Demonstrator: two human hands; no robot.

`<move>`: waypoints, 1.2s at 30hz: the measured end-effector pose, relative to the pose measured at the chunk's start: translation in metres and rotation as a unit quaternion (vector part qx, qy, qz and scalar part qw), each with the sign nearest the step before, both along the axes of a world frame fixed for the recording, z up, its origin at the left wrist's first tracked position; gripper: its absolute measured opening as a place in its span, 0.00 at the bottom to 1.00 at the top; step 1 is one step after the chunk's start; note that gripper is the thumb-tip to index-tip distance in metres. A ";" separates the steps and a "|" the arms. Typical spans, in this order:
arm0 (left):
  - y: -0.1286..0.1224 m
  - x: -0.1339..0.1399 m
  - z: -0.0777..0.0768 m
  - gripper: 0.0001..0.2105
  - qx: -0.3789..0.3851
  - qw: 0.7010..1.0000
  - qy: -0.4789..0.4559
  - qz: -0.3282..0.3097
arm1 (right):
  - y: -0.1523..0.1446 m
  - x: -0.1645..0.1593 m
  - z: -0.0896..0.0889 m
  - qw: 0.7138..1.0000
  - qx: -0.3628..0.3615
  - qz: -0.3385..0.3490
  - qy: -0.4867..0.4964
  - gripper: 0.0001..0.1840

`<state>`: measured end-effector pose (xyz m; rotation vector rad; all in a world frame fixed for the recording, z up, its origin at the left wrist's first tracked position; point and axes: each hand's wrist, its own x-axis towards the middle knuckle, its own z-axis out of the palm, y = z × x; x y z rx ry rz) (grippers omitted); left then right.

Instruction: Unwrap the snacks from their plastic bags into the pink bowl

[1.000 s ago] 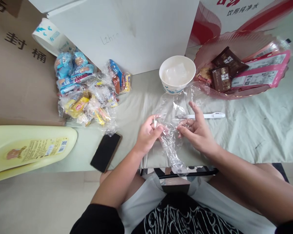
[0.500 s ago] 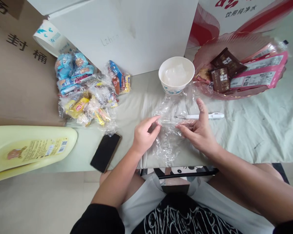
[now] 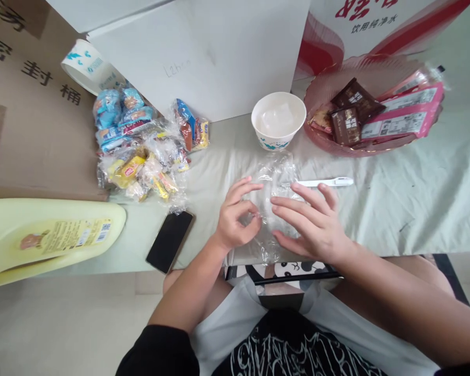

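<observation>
The left hand (image 3: 237,218) brings its thumb and forefinger together at the left edge of a clear plastic film (image 3: 265,237), apparently pinching it, while its other fingers stand clear; that grip probably steadies something light and slippery. The right hand (image 3: 315,222) has its fingers apart and reaching over the film's right side, clamped on nothing that shows, as if to flatten or guide it. The film lies between the 2 hands on the green cloth (image 3: 415,203), near the table's front edge, within easy reach of both.

A white-handled tool (image 3: 332,181) lies just beyond the right hand, perhaps parked there to be handy. The paper bowl (image 3: 277,143) stands upright behind the film, and the pink bowl (image 3: 376,68) beside it seems to corral 2 brown packets (image 3: 350,109) and other wrappers.

Much is hard to make out: the film's outline melts into the cloth (only glints and creases give it away), and the right fingers cover part of it. The tool's left end is lost near those fingers. Something pale inside the paper bowl cannot be identified, and the yellow container (image 3: 74,235) is cut off at the left.
</observation>
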<state>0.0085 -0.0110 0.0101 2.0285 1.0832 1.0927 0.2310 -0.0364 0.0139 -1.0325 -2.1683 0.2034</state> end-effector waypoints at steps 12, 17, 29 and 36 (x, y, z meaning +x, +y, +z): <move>-0.006 0.005 -0.008 0.18 -0.284 0.929 -0.237 0.011 | 0.008 -0.004 0.018 0.909 -0.321 -0.011 0.265 0.02; 0.001 0.009 -0.006 0.21 -0.420 0.848 -0.316 0.068 | 0.018 -0.006 0.008 0.812 -0.466 -0.066 0.345 0.26; 0.005 0.012 -0.007 0.24 -0.529 0.793 -0.299 -0.041 | 0.025 -0.002 -0.004 0.846 -0.447 -0.065 0.281 0.10; 0.004 0.013 -0.010 0.15 -0.457 0.840 -0.287 0.049 | 0.020 -0.007 -0.008 0.785 -0.542 0.020 0.300 0.19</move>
